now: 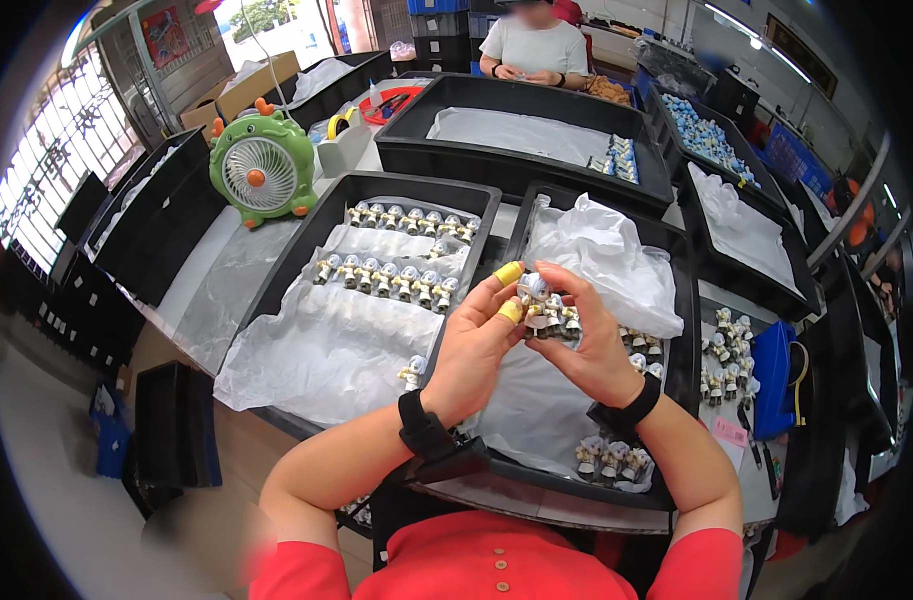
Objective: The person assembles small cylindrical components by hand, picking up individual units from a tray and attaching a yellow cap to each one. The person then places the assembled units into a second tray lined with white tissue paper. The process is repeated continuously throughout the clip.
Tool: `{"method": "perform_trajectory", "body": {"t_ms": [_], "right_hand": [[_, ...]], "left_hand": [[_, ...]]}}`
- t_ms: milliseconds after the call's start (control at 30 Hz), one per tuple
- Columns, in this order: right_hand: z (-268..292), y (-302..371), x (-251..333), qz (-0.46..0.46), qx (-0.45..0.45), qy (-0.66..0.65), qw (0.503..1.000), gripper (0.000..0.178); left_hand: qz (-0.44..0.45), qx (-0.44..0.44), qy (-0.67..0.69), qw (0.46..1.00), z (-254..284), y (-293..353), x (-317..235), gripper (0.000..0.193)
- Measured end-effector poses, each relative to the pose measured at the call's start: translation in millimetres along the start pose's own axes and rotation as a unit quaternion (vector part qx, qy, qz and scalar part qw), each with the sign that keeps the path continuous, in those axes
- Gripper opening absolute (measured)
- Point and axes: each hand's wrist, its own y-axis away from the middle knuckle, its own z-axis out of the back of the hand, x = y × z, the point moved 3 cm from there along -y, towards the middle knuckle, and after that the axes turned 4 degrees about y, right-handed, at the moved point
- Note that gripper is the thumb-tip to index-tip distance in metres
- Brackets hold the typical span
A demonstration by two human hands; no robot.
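Observation:
In front of me, above the right-hand black tray, I hold a small figurine with pale hair and a white and yellow body. My left hand wears yellow finger covers on thumb and forefinger, both closed on the figurine's left side. Thumb and forefinger of my right hand close on it from the right; they partly hide it. Beyond it, more figurines lie in that tray, along with crumpled white paper. To the left, another black tray holds two rows of similar figurines on white paper.
A green fan stands left of the trays. A long black tray with blue and white pieces lies across the back. More figurines and a blue box are at right. A co-worker sits opposite.

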Motion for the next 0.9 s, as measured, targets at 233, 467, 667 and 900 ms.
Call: {"method": "perform_trajectory", "body": {"t_ms": [233, 467, 667, 900], "right_hand": [[0.4, 1.5, -0.5, -0.013, -0.012, 0.031, 0.999, 0.071], [0.9, 2.8, -2.8, -0.028, -0.003, 0.015, 0.999, 0.076], [1.6, 3.0, -4.9, -0.042, 0.006, -0.001, 0.999, 0.076], [1.5, 0.3, -6.3, -0.054, 0.020, -0.055, 0.997, 0.074]], "left_hand": [[0.005, 0.028, 0.017, 0.999, 1.5, -1.3, 2.0, 0.041], [0.024, 0.021, 0.053, 0.998, 4.5, -3.8, 4.3, 0.041], [0.020, 0.018, 0.075, 0.997, 5.2, -5.2, 4.0, 0.040], [0.009, 0.024, 0.057, 0.998, 6.0, -5.9, 3.2, 0.041]]}}
